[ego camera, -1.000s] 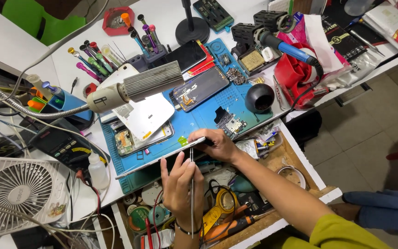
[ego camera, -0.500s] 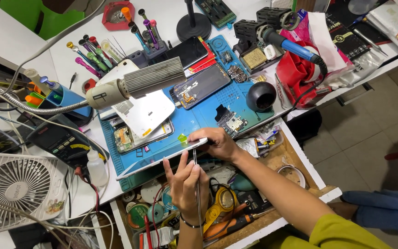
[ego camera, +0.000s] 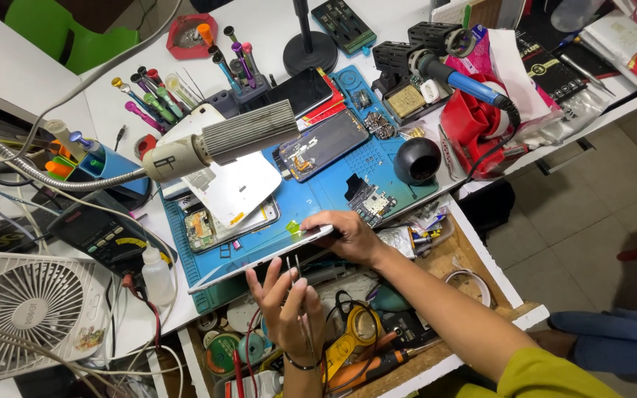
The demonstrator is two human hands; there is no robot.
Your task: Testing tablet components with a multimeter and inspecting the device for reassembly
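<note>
Steel tweezers sit pinched in the left hand; the right hand grips the white tablet tilted over the blue mat's edge; a slip could gouge its screen.

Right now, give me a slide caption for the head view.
Right hand steadies a white tablet on the blue mat; left hand holds tweezers.

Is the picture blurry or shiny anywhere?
Head view: mostly sharp and evenly lit; the tablet edge gleams white, the tweezers in the left hand look faintly soft, and table edges bow toward the corners.
</note>
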